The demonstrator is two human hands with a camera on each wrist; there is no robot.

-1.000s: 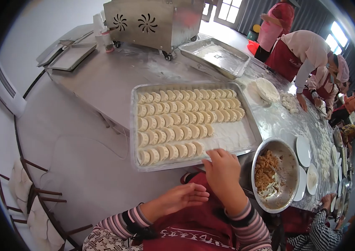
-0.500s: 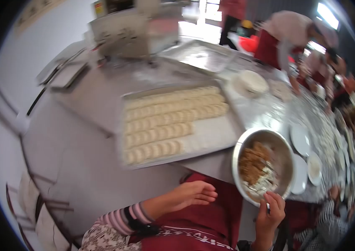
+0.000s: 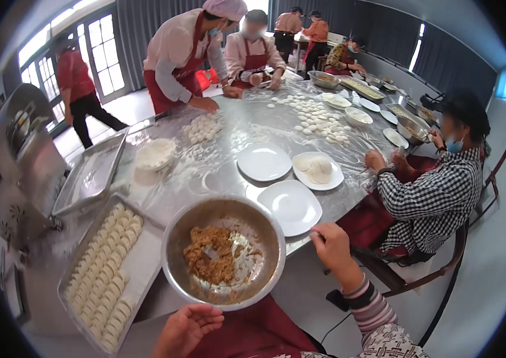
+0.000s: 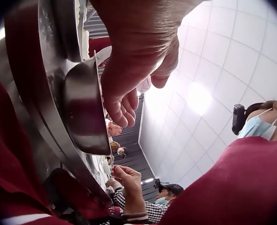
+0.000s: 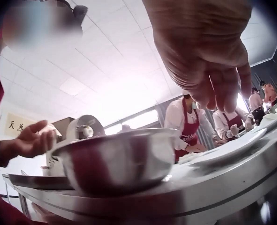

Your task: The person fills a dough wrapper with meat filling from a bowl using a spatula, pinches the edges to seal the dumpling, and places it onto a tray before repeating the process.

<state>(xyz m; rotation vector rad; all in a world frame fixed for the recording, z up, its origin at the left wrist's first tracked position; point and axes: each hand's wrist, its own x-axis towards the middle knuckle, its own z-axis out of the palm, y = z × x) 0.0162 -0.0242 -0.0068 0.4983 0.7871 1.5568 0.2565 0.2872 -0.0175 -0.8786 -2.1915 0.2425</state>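
A steel bowl (image 3: 268, 274) of brown filling (image 3: 208, 256) stands at the table's front edge. My left hand (image 3: 187, 328) is close by its near rim, fingers loosely bent with nothing in them. To the bowl's right, my right hand (image 3: 335, 253) hangs with its fingertips at the edge of a white square plate (image 3: 292, 209). In the right wrist view its fingers point down and hold nothing visible. Behind that plate lies a second plate with round dough wrappers (image 3: 318, 170). A metal tray with rows of crimped dumplings (image 3: 101, 268) lies left of the bowl.
Another white plate (image 3: 264, 162) and a bowl of flour (image 3: 156, 154) stand farther back. Dough pieces (image 3: 318, 119) cover part of the floured steel table (image 3: 235, 128). A person in a checked shirt (image 3: 432, 197) sits at the right; people in red aprons work across the table.
The head view has swung right, bringing bowl and plates to the middle. My right hand has left the dumpling tray and passed the bowl to the plates; my left now lies by the bowl.
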